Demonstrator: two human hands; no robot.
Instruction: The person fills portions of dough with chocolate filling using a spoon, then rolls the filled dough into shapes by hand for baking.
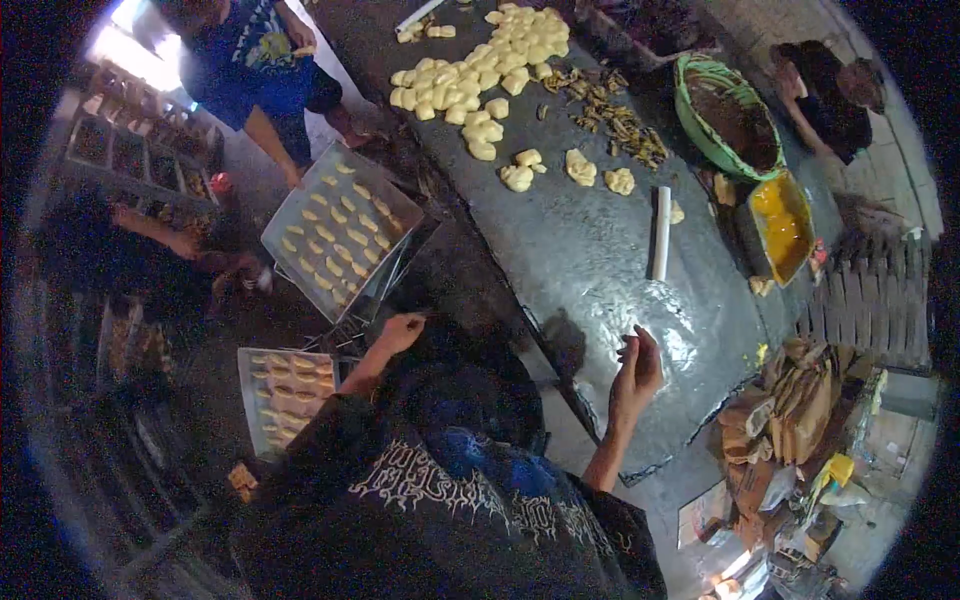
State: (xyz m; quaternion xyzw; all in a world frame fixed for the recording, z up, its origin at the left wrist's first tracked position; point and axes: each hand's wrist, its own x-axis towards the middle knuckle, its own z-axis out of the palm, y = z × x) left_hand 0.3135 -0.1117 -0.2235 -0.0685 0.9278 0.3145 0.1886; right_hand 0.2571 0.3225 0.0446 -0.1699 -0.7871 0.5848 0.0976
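Note:
My left hand (403,331) is held low beside the tray stand, its fingers curled together with nothing visible in them. Over the near part of the dark table (560,235) is my right hand (640,372), raised with its fingers apart and holding nothing. A white rolling pin (661,233) lies beyond it. Many pale dough pieces (450,88) cover the far left of the table, beside a scatter of brown filling strips (620,118). Three separate dough lumps, one of them (580,168), sit nearer the middle.
A tray of shaped dough (340,232) rests on a stand at left, with another tray (290,395) below. A green-rimmed basket (728,118) and yellow-filled container (782,228) stand right. People are at upper left, left and upper right. Cardboard (800,400) lies lower right.

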